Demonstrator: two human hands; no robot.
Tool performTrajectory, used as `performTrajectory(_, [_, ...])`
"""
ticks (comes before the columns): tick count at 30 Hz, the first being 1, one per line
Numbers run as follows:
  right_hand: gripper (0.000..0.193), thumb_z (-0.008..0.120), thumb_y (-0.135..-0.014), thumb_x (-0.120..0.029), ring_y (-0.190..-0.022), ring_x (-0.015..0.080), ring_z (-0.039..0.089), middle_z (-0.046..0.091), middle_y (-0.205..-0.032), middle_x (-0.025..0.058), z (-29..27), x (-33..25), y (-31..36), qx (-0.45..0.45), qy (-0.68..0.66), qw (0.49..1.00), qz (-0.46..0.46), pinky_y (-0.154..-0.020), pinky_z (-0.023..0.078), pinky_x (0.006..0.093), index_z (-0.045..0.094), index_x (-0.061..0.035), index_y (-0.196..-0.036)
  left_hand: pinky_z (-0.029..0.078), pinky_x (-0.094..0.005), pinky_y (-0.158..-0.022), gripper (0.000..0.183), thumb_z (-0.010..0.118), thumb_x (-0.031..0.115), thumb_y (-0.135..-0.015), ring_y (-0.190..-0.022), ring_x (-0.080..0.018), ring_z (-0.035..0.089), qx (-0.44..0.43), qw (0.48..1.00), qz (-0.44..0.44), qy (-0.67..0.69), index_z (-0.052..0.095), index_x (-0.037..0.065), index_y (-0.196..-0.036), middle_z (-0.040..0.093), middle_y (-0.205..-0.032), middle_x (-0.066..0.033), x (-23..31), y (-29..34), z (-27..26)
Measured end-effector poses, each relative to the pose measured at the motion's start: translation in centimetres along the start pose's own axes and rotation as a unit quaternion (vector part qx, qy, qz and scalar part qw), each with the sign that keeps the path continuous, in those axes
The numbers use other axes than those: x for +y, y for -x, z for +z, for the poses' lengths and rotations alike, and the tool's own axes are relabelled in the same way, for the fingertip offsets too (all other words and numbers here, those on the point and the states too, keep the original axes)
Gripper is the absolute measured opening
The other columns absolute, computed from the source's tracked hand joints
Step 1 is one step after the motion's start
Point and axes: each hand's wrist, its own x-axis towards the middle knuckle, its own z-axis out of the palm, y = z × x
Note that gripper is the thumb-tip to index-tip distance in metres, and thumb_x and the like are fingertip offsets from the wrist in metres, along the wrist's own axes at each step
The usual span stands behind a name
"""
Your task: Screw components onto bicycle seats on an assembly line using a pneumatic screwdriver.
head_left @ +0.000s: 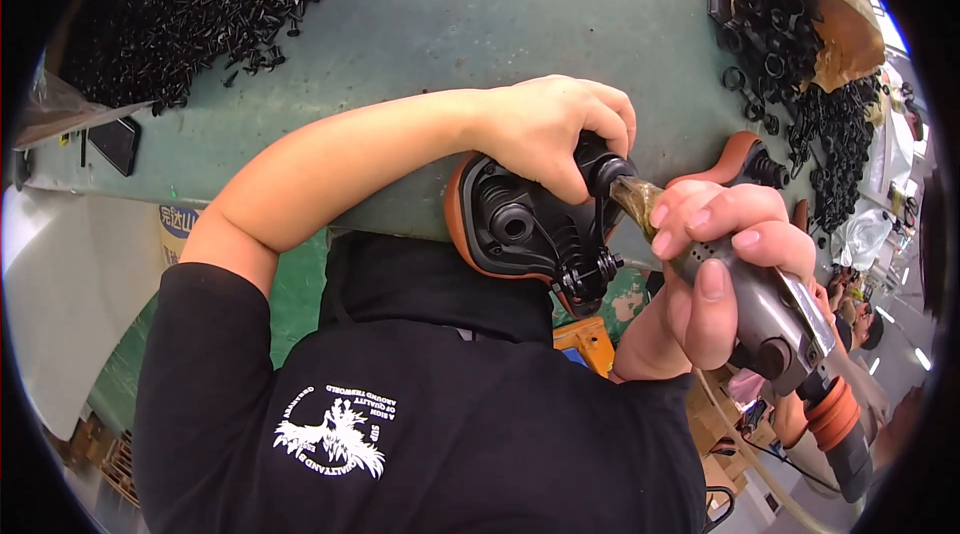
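Note:
A bicycle saddle [459, 209] with an orange-brown cover lies with its black underside up at the table's near edge, against my body. Black coil springs [510, 222] and a clamp [587, 276] sit on that underside. My left hand [545, 129] reaches over from the left, its thumb and fingers closed around a round black spring part [606, 170] of the saddle. In my right hand [725, 249] is a grey power screwdriver [785, 319] with an orange collar, gripped around its body. Its taped nose [638, 199] meets the spring part; the bit's tip is hidden.
A second brown saddle [722, 162] lies just right. Black bolts [240, 9] are heaped at the far left, near a dark phone-like slab [115, 144]. Black rings and clamps [780, 44] spill from a brown paper bag [845, 24] at the far right. Other people [862, 319] sit beyond.

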Motion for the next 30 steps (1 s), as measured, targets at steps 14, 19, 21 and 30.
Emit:
performTrajectory(14, [0.029,0.059,-0.091,-0.002,-0.078,0.0252,0.065,0.064,-0.111,0.0271,-0.7,1.4,-0.3,-0.015,0.011,1.0,0.02,-0.079,0.054,0.0471,0.051,-0.0036,-0.119,0.056,-0.0388,-0.1,0.04,0.085,0.013,-0.066,-0.114,-0.0322,0.069,0.033,0.999,0.013,0.005,0.069,-0.003,-0.099,0.07,-0.123,-0.0143,0.0,-0.3,0.3])
performTrajectory(19, [0.038,0.059,-0.09,-0.009,-0.074,0.0222,0.065,0.057,-0.137,0.03,-2.1,-0.3,0.6,0.003,-0.041,0.993,-0.111,-0.075,0.055,0.0434,0.052,-0.0046,-0.127,0.057,-0.0411,-0.099,0.039,0.084,0.009,-0.065,-0.113,-0.0319,0.07,0.071,0.997,0.04,-0.005,0.072,0.001,-0.101,0.073,-0.121,-0.0136,0.6,0.8,-0.2])
performTrajectory(21, [0.037,0.056,-0.091,-0.009,-0.071,0.0204,0.064,0.055,-0.142,0.028,-4.0,-1.4,1.9,0.052,-0.038,0.989,-0.135,-0.075,0.054,0.0422,0.053,-0.0061,-0.127,0.054,-0.0434,-0.105,0.047,0.083,0.006,-0.064,-0.119,-0.0332,0.068,0.098,0.995,0.005,-0.031,0.075,0.004,-0.11,0.071,-0.128,-0.0158,1.6,1.5,-2.0])
performTrajectory(30, [0.015,0.064,-0.093,0.001,-0.061,0.0208,0.066,0.071,-0.107,0.0163,-15.4,2.2,9.6,0.494,0.015,0.846,0.2,-0.062,0.055,0.0349,0.064,0.0012,-0.108,0.055,-0.0285,-0.089,0.037,0.08,0.012,-0.094,-0.094,-0.0162,0.071,0.654,0.749,-0.052,-0.089,0.068,-0.005,-0.125,0.075,-0.11,-0.0092,-2.2,4.0,-26.4])
